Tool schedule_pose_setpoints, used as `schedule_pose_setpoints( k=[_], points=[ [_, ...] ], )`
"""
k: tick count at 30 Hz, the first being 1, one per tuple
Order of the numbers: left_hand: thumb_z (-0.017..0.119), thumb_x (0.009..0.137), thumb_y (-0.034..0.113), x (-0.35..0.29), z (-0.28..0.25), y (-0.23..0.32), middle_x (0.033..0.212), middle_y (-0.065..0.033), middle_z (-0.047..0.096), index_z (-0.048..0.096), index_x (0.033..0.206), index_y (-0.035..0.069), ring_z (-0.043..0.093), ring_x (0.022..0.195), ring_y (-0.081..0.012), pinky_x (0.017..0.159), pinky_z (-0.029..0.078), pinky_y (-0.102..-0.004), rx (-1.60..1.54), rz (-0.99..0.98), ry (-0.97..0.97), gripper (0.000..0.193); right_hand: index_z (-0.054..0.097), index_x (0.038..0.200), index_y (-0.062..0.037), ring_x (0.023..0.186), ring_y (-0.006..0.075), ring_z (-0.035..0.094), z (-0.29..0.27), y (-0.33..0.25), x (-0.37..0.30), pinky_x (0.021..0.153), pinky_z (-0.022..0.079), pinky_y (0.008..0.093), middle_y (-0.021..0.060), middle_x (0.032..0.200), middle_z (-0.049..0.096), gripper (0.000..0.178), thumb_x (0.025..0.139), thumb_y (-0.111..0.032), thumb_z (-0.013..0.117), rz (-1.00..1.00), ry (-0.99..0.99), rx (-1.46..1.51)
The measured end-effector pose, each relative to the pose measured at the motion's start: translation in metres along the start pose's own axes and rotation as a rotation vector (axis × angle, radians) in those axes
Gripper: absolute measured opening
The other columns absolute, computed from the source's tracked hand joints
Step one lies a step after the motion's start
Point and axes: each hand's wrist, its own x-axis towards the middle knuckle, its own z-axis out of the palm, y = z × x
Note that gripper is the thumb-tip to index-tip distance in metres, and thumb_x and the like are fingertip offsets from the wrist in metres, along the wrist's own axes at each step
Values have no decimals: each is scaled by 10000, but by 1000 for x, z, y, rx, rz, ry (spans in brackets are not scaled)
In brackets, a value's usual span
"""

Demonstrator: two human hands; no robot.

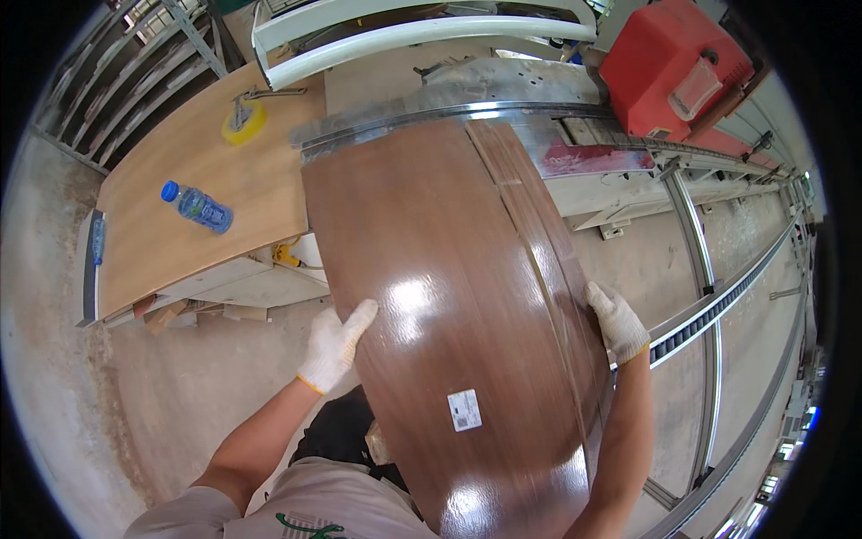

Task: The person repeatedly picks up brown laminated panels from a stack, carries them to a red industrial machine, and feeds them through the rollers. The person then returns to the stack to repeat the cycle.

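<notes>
A large, glossy brown wood-grain board [431, 269] stretches from my body to a metal machine bed [530, 135], where its far end lies. Near its close end is a small white label [464, 410]. Along its right side runs a narrower brown strip [530, 225], parted from the wide face by a thin line; whether it is a separate piece I cannot tell. My left hand [334, 346], in a white knit glove, grips the left edge with the thumb on top. On the right edge my gloved right hand [618, 321] holds on, its fingers partly hidden.
At left a light wooden worktop [135, 242] carries a blue-capped bottle [199, 207] and a yellow tape roll [244, 123]. A white guard bar [431, 40] crosses the far side, with a red machine housing [669, 67] beside it. Metal rails [709, 328] stand at right.
</notes>
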Motion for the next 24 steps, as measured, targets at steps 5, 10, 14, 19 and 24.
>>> schedule_pose_setpoints(
  k=[5,10,14,19,24],
  points=[
    [754,1037,403,9,14,8,1131,-133,824,781,1255,-8,738,1024,-191,932,566,-383,110,24,-12,466,700,1332,92,990,198,737,12,-23,19,939,586,340,119,1162,780,509,966,-237,829,14,-92,-6],
    [750,1025,393,21,36,17,1043,-159,825,791,1192,-26,746,962,-187,901,563,-388,115,16,-89,453,730,1252,85,934,195,740,-10,-34,24,892,596,351,108,1089,790,442,962,-235,824,53,-37,-16],
    [766,1042,293,30,61,15,1113,-86,795,771,1242,-42,719,994,-144,905,566,-350,48,-43,-43,390,718,1286,89,959,196,744,-26,-29,39,915,595,353,122,1123,790,460,974,-236,811,35,-71,95],
    [772,1054,222,26,92,10,1205,-57,774,750,1308,-47,710,1041,-151,941,569,-340,-365,-21,74,370,739,1278,98,954,190,740,-38,-28,52,914,588,356,127,1102,793,474,973,-258,802,60,-47,41],
    [764,1067,222,33,98,24,1220,-67,764,743,1315,-61,697,1044,-156,948,557,-330,-321,-27,184,377,727,1286,100,945,193,736,-39,-42,60,885,581,351,127,1105,784,496,978,-283,791,38,-48,3]
  ],
)
